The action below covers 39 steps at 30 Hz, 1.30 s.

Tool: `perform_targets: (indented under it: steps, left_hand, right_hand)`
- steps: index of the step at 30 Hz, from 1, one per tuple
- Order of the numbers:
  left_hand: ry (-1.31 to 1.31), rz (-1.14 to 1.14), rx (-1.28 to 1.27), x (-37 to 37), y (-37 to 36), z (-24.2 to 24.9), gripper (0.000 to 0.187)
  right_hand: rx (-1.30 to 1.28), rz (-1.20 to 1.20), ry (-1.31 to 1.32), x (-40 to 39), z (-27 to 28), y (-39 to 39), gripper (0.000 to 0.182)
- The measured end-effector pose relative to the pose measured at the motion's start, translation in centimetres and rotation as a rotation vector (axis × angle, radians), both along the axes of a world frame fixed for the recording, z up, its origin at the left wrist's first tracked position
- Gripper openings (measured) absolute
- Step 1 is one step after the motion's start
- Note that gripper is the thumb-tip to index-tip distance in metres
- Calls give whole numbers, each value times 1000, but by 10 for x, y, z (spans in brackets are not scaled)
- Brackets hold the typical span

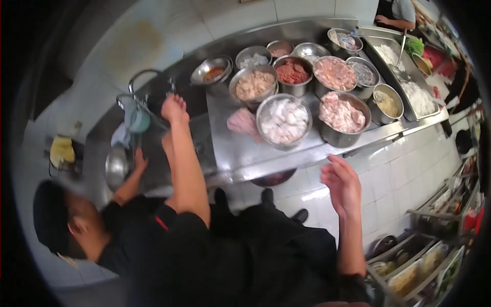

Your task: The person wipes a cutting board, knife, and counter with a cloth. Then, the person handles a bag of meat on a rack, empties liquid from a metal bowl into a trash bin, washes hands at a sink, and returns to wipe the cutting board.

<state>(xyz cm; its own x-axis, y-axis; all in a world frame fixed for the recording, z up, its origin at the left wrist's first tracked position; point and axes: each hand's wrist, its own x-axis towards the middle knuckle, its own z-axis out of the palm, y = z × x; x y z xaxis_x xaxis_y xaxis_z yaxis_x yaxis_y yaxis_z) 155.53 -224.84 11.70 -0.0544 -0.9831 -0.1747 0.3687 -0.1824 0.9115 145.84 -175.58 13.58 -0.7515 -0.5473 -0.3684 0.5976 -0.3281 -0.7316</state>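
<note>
My left hand (175,108) reaches over the sink (197,123), fingers curled closed just below the tap (171,83). What they hold, if anything, is hidden. My right hand (341,185) hovers over the floor in front of the counter, with nothing in it and its fingers loosely extended. Behind it are a metal pot of pale pink meat (343,113) and a bowl of white pieces (284,120). A pink cloth or bag (244,124) lies on the steel counter (227,148) beside that bowl.
At left a co-worker in a black cap (51,217) has a hand (139,162) by a metal bowl (117,166) in the sink. Several bowls of raw meat and a tray (437,110) of white food line the counter. Another person (401,15) stands far right, above shelves (409,266).
</note>
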Motion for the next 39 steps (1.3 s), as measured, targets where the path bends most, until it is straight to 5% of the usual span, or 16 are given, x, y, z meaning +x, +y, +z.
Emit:
perform_targets:
  steps: [3, 6, 8, 14, 17, 20, 21, 27, 30, 32, 35, 37, 38, 39]
  left_hand:
    - [98, -13, 109, -6, -41, -25, 32]
    - [43, -29, 237, 8, -100, -64, 22]
    - [-80, 81, 304, 17, -101, -53, 21]
    - [-269, -52, 433, 74, -159, -88, 15]
    - [-329, -105, 412, 105, -195, -109, 13]
    - [-536, -397, 207, 132, -223, -130, 14]
    - [-541, -264, 166, 118, -199, -118, 15]
    - [-970, -363, 32, 103, -158, -99, 25]
    - [-758, -459, 87, 111, -113, -82, 28]
    - [-490, -233, 243, 107, -92, -80, 29]
    - [-230, -418, 385, 142, -131, -108, 39]
    - [-871, -708, -193, 277, -181, -140, 22]
    - [-1343, -733, -733, 333, -202, -151, 18]
    - [-1548, -637, -1066, 372, -215, -160, 19]
  right_hand:
    - [-34, 257, 53, 4, 7, -107, 29]
    - [-87, 422, -21, 21, 9, -205, 25]
    - [-111, 463, -81, 34, 8, -263, 25]
    - [-155, 408, -222, 65, -40, -431, 13]
    - [-8, 396, -300, 85, -72, -496, 14]
    - [221, 515, -186, 135, -146, -584, 20]
    - [319, 600, -96, 153, -176, -613, 23]
    - [423, 653, 56, 209, -176, -654, 20]
    - [416, 650, 107, 222, -173, -659, 26]
    - [410, 647, 144, 222, -174, -659, 32]
    - [390, 627, 209, 221, -175, -653, 41]
    - [371, 609, 279, 223, -170, -646, 48]
    - [406, 636, 408, 223, -168, -640, 51]
    - [459, 676, 558, 225, -163, -632, 54]
